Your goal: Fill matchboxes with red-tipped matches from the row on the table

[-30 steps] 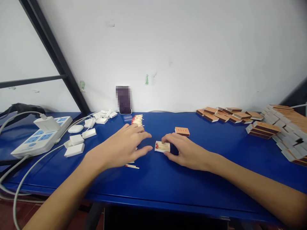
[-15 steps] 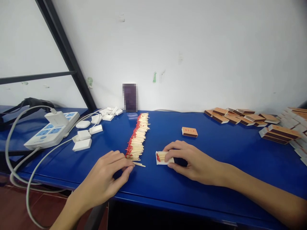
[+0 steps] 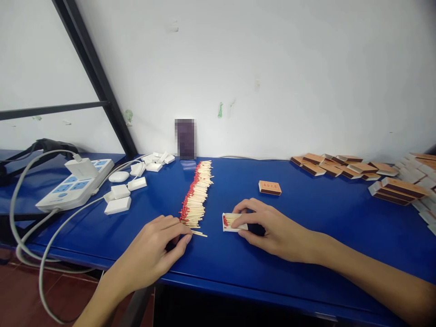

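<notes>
A long row of red-tipped matches runs from near the wall toward the front of the blue table. At its near end my left hand pinches a couple of matches, whose pale ends stick out to the right; their heads are hidden by the fingers. To the right, my right hand holds a white matchbox tray on the table, thumb at the near side and fingers over its right part. Matches lie inside the tray, red heads at the left. Behind that hand sits an orange matchbox sleeve.
Orange matchbox sleeves lie piled at the back right, beside stacked white trays. On the left are a power strip with cables, and several small white boxes. A pixelated dark rectangle leans on the wall.
Both hands stay almost in place. The view has shifted very slightly, and the right fingers sit a touch lower over the matches in the tray.
</notes>
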A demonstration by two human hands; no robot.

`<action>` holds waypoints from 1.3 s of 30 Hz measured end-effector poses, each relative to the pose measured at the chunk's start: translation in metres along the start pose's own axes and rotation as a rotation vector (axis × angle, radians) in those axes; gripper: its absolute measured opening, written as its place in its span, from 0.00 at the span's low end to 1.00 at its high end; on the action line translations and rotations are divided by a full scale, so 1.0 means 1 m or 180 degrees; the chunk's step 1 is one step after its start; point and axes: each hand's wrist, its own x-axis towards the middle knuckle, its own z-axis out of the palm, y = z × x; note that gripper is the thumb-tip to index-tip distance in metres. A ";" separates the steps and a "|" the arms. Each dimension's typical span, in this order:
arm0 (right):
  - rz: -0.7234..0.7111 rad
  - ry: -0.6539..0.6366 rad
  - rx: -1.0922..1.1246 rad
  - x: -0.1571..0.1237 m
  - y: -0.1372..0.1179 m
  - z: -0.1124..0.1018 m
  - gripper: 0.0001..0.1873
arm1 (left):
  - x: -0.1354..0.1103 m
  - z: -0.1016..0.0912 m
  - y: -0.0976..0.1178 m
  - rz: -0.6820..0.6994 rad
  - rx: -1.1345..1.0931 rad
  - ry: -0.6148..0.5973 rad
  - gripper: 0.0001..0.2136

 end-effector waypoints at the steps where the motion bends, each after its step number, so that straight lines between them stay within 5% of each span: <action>1: 0.0005 0.0010 -0.0009 0.000 0.000 0.000 0.11 | 0.000 0.000 0.000 0.0000 -0.0002 -0.0003 0.11; 9: -0.0036 0.0099 0.0133 -0.001 0.000 0.001 0.07 | 0.000 0.000 -0.001 -0.0042 -0.0020 -0.0037 0.11; 26: 0.0730 0.0159 0.0975 0.001 -0.008 -0.007 0.09 | 0.000 0.000 0.001 -0.0068 -0.0011 -0.0056 0.10; 39: 0.0227 0.0165 0.0288 -0.003 -0.010 0.003 0.04 | 0.002 -0.001 0.003 -0.0009 0.0042 -0.0029 0.11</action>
